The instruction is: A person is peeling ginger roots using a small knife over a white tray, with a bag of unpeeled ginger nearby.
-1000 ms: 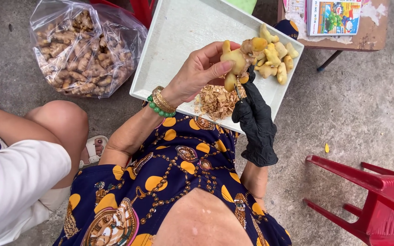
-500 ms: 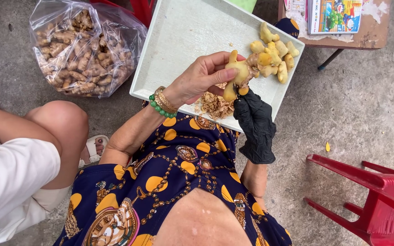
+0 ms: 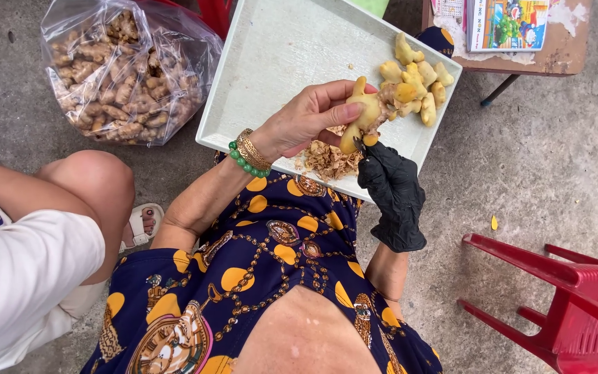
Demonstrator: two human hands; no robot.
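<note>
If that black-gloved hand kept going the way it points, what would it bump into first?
The right hand points up at the ginger piece in the left hand; it seems to touch it already. Beyond lie peeled pieces on the tray.

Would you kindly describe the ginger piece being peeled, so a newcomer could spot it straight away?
Start at the white tray on the lap. Above its near edge, the bare left hand pinches one ginger piece, with the black-gloved right hand just below. Unlike the peeled pile resting on the tray, it is held up in fingers.

Yellow peeled ginger piece (image 3: 360, 114), held upright above white tray (image 3: 278, 62).
</note>
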